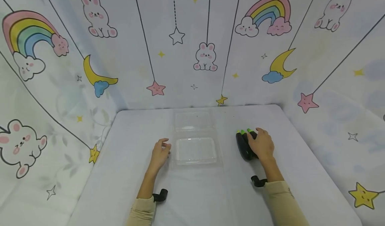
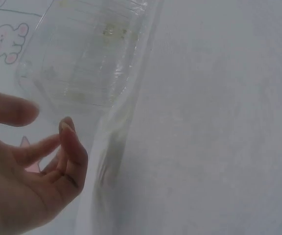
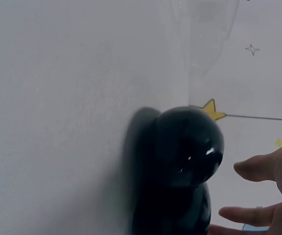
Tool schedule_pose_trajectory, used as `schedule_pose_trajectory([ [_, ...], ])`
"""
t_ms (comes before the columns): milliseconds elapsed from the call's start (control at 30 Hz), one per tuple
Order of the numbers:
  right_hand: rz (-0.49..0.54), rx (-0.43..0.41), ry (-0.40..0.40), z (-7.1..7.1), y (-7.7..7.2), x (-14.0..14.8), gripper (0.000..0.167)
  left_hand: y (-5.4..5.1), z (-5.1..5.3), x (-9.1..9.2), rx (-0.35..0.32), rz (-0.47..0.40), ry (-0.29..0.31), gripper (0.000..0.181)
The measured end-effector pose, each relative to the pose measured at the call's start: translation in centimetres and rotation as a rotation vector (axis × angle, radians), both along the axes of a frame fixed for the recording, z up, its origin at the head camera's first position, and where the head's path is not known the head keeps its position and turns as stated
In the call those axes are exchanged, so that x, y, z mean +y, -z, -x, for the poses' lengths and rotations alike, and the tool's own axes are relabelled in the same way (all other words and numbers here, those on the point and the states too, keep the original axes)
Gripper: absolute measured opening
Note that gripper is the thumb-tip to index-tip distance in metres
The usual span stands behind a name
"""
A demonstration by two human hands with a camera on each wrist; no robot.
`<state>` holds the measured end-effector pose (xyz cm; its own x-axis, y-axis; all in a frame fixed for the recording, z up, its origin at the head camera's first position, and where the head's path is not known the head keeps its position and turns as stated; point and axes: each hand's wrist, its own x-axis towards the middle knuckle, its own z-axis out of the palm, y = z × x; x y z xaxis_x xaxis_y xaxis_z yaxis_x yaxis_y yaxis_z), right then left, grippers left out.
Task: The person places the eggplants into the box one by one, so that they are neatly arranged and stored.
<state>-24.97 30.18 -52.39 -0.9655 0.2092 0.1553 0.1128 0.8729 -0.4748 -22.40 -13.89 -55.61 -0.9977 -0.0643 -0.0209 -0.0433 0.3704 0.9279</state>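
A pale fabric backdrop, printed with rabbits, rainbows, moons and stars, rises behind and on both sides of a white-covered surface. Near the middle of that surface lies a transparent plastic clamshell container, opened out flat, its lid toward the backdrop (its ridges catch the light in the left wrist view). Two beige sleeves come in from the near edge. The left hand is just beside the container's left side, fingers loosely bent and thumb apart, with nothing in its hold. The right hand is over the right side of a bunch of glossy, near-black eggplants, thumb and fingers spread and not closed round them; whether it touches them I cannot tell. The eggplants (three bright green tips show) lie side by side right of the container, well apart from it. Smallest are the black wrist cameras, one at each cuff.
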Motion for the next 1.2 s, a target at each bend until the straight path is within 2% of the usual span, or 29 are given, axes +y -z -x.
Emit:
schedule_pose_trajectory([
  [200, -0.001, -0.021, 0.021, -0.2, 0.2, 0.8, 0.059, 0.1, -0.1, 0.3, -0.027, -0.022, -0.018, 0.04],
  [367, 0.008, -0.053, 0.039, -0.1, 0.5, 1.3, 0.057, 0.1, -0.3, 0.6, -0.037, -0.056, -0.006, 0.038],
  [600, 0.025, -0.103, 0.047, -0.2, 0.9, 1.9, 0.055, 0.2, -0.4, 0.9, -0.033, -0.077, -0.002, 0.036],
  [933, 0.018, -0.132, 0.055, -0.4, 1.4, 2.6, 0.052, 0.2, -0.5, 1.0, -0.036, -0.158, -0.021, 0.033],
  [1200, 0.008, -0.137, 0.057, -0.6, 1.3, 2.8, 0.05, 0.1, -0.7, 1.1, -0.027, -0.171, -0.006, 0.034],
])
